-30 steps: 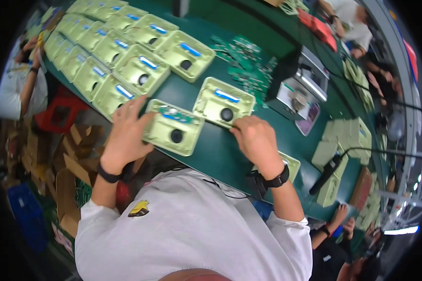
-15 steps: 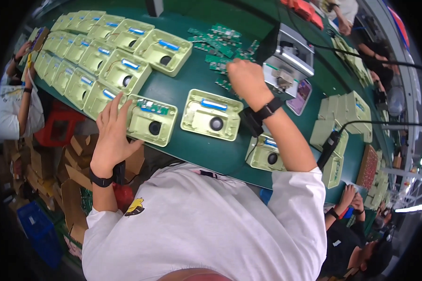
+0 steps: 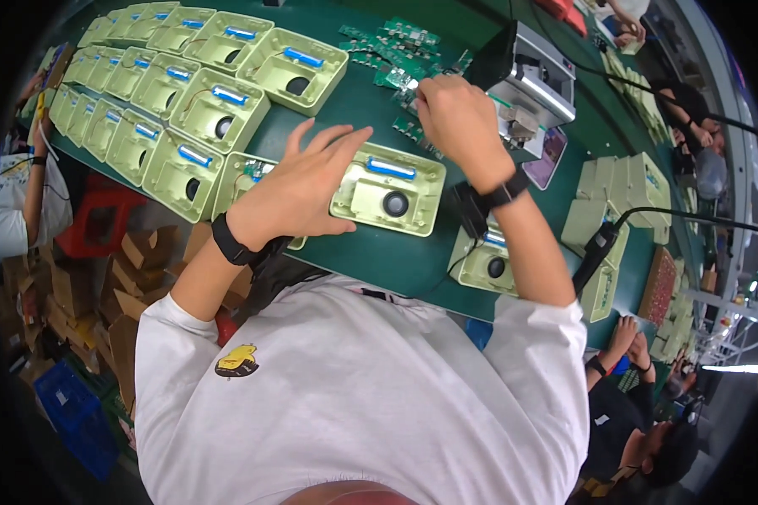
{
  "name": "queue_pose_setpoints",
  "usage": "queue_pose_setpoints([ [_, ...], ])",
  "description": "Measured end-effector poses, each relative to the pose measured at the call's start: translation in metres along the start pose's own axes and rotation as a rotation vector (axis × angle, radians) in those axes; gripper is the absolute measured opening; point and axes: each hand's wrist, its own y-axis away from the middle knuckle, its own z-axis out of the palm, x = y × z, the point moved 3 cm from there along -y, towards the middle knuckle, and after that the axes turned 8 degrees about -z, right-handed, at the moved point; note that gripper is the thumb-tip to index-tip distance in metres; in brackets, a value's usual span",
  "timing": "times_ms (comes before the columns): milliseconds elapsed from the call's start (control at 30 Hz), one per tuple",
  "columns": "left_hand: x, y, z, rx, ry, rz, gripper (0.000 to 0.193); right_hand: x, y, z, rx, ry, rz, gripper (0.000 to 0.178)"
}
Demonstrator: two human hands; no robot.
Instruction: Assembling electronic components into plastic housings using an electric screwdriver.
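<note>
My left hand (image 3: 299,185) is open, its fingers spread over the left edge of a pale green plastic housing (image 3: 358,210), which holds a blue battery (image 3: 392,168) and a round black speaker (image 3: 395,203). Partly hidden behind this hand is another housing (image 3: 226,187) with a green circuit board (image 3: 257,169) in it. At the right edge of a heap of circuit boards (image 3: 387,50), my right hand (image 3: 461,122) is closed, fingers curled down. A thin green sliver shows beside its knuckles; what the fingers hold is hidden.
Rows of housings (image 3: 215,105) with batteries fill the table's left. A grey-black machine (image 3: 531,80) and a phone (image 3: 549,158) stand beyond my right hand. Another housing (image 3: 484,265) lies by my right forearm. Stacked housings (image 3: 598,219) and a black cable (image 3: 686,210) are further right; co-workers sit around.
My left hand has moved right, from the housing with the circuit board to the middle housing. My right hand has shifted slightly up and right by the board heap. The view has moved a little.
</note>
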Motion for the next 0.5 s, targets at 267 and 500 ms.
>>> queue_pose_setpoints([
  [267, -0.006, -0.006, 0.006, -0.093, 0.173, -0.067, 0.119, -0.068, 0.057, -0.031, -0.041, -0.196, 0.003, 0.002],
  [500, -0.008, -0.006, 0.009, -0.078, 0.057, -0.001, 0.099, -0.077, 0.057, -0.011, -0.117, -0.108, -0.005, 0.007],
])
